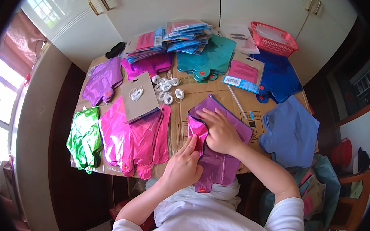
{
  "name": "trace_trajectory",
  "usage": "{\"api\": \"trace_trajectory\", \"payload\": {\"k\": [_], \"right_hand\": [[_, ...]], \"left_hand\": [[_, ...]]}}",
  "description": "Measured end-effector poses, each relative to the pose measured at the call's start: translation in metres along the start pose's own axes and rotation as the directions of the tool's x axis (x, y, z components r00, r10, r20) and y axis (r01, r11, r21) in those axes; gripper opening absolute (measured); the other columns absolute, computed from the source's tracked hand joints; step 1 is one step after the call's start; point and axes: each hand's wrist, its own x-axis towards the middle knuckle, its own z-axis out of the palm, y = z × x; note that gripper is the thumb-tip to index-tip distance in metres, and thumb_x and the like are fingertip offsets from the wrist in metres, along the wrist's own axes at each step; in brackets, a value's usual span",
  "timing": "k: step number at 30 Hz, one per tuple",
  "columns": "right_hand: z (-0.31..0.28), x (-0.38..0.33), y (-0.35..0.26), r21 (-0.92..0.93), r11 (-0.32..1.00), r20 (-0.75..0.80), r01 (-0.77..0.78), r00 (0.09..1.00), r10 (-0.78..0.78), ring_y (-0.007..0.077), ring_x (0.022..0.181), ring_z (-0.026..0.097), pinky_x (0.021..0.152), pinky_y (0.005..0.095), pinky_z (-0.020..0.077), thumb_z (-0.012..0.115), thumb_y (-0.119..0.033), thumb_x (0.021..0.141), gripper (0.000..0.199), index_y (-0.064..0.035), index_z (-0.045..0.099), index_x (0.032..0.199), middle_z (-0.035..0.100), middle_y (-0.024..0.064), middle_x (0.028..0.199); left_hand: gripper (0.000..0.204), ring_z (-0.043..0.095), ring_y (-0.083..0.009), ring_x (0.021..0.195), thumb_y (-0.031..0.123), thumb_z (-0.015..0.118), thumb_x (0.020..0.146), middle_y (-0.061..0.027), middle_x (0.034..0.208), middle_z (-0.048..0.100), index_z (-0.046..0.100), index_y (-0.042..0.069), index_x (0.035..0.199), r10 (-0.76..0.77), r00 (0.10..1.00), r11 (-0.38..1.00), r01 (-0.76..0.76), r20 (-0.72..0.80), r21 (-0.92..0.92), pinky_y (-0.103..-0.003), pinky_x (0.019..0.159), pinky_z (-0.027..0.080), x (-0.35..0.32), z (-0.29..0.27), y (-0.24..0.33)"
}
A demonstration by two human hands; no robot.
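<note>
Foil fills the space between our hands: one flat purple piece [231, 166] lies at the middle of the front edge of the cardboard-covered surface [222, 89]. Its long axis runs from us toward the far edge, leaning slightly right; one small tab points away, and the red-marked end overhangs the front edge. On its left side a bright pink fold [198, 134] turns inward. Our left hand [182, 167] rests its extended fingers on that fold, though we cannot tell whether its thumb pinches; our right hand [220, 132] is spread wide, pressing the purple foil and hiding part of it. Toward the left edge we count one green foil stack [83, 137] and overlapping pink foil [122, 141], partly covered by one grey card [138, 97]; one lavender stack [101, 80] lies near the far left corner. Two piles of packets [185, 34] sit by the far edge, over magenta foil [147, 67] and teal foil [206, 58]. At least eight white coils [166, 87] cluster beyond our work. To its right lie one white stick [237, 101], one blue clip [252, 115], one lone packet [244, 72], one dark blue stack [282, 76] and, by the right edge, one pale blue stack [291, 129]. One red basket [289, 46] stands at the far right corner.
</note>
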Motion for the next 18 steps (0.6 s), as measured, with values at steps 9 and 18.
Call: {"api": "trace_trajectory", "payload": {"k": [9,18], "right_hand": [[-0.002,0.003,-0.005,0.173,0.984,-0.283,-0.03,0.956,0.078,0.0321,0.092,0.055,0.085,0.0409,0.0431,0.061,-0.012,0.079,0.016,0.0031,0.057,0.083,0.057,0.0149,0.093],[0.002,0.002,-0.002,0.093,0.995,-0.281,-0.023,0.958,0.048,0.032,0.092,0.05,0.085,0.0409,0.0414,0.061,-0.004,0.075,0.011,0.001,0.054,0.083,0.05,0.0141,0.093]], "left_hand": [[0.026,0.048,-0.0351,0.123,0.024,0.064,0.077,-0.0277,0.131,0.048,0.059,-0.001,0.083,0.075,0.997,0.984,-0.071,-0.015,0.164,-0.044,0.098,0.04,0.002,0.003,0.004],[0.074,0.028,-0.0289,0.139,0.048,0.068,0.077,-0.0114,0.146,0.037,0.044,0.007,0.135,0.245,0.951,0.94,-0.28,0.187,0.195,-0.047,0.109,0.026,0.03,-0.031,-0.053]]}}
